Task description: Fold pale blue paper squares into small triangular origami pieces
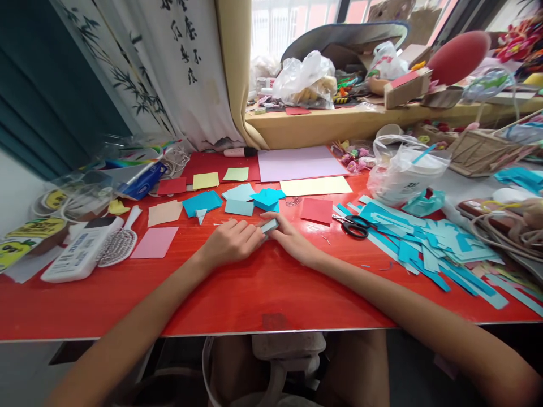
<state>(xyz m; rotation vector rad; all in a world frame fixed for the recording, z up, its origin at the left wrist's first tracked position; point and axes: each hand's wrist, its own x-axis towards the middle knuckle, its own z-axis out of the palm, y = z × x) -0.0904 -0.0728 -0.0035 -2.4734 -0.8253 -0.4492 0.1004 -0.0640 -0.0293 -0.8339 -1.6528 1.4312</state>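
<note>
Between my two hands is a small folded piece of light blue paper (270, 226), just above the red table. My left hand (236, 239) has its fingers curled around the paper's left end. From the other side my right hand (292, 240) pinches it between thumb and fingers. Just beyond lie bright blue paper pieces (268, 198) and pale blue squares (239, 207). A red paper square (316, 211) and black-handled scissors (355, 226) rest to the right of my right hand.
Blue paper strips (432, 243) are heaped at the right, near a white plastic bag (407, 169). A hairbrush (121, 243), a white bottle (82, 251) and a pink paper square (154, 242) lie at the left. Larger lilac paper (299, 163) lies at the back.
</note>
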